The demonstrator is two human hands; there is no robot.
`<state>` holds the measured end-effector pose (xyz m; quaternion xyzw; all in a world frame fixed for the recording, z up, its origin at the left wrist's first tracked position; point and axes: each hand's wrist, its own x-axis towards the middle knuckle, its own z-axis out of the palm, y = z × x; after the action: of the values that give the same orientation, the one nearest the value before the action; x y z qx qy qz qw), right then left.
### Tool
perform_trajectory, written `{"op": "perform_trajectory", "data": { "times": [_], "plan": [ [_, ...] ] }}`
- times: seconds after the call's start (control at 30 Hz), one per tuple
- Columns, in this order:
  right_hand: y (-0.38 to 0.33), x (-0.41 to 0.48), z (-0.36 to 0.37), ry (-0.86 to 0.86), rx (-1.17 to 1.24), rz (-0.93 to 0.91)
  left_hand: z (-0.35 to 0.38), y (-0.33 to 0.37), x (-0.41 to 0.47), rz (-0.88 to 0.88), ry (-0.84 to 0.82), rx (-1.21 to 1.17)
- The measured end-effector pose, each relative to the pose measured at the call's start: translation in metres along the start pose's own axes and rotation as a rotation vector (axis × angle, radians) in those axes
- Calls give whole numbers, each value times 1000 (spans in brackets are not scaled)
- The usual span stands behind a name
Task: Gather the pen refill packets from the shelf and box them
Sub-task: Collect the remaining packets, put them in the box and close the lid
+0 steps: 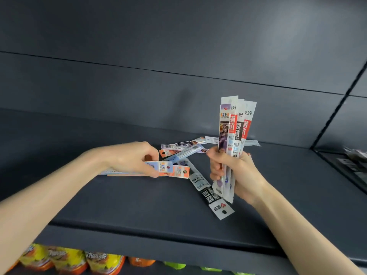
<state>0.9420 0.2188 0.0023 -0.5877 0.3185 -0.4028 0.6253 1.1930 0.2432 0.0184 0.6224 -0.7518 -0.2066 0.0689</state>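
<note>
Clutching 4 upright packets (236,126) in right grip (232,167), left grip (135,157) pinching 2 flat packets (174,171)

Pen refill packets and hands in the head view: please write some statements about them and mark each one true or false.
1. The right hand holds a bundle of packets upright. True.
2. The left hand is empty. False: its fingers pinch orange-ended packets.
3. No packet lies on the shelf. False: several do, including a black packet.
4. Snack bags sit below the shelf. True.
</note>
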Motion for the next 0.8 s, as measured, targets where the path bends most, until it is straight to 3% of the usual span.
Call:
{"op": "perform_trajectory", "data": {
  "times": [0.07,0.17,0.27,0.4,0.57,0.63,0.8],
  "plan": [
    [-1,0,1,-9,33,-15,-6,10,-5,86,121,-135],
    [0,1,-1,-27,48,-36,-11,39,-9,254,328,-556],
    [3,3,-2,-57,75,-99,-4,68,-2,321,505,-792],
    [2,-1,1,-160,70,-161,10,94,15,341,636,-929],
    [-4,-5,4,-137,27,-153,20,107,28,387,741,-926],
    [-6,-1,-1,-101,-17,-141,20,107,31,417,728,-871],
    [-16,24,-14,-140,-144,-120,4,114,46,421,363,-959]
  ]
}}
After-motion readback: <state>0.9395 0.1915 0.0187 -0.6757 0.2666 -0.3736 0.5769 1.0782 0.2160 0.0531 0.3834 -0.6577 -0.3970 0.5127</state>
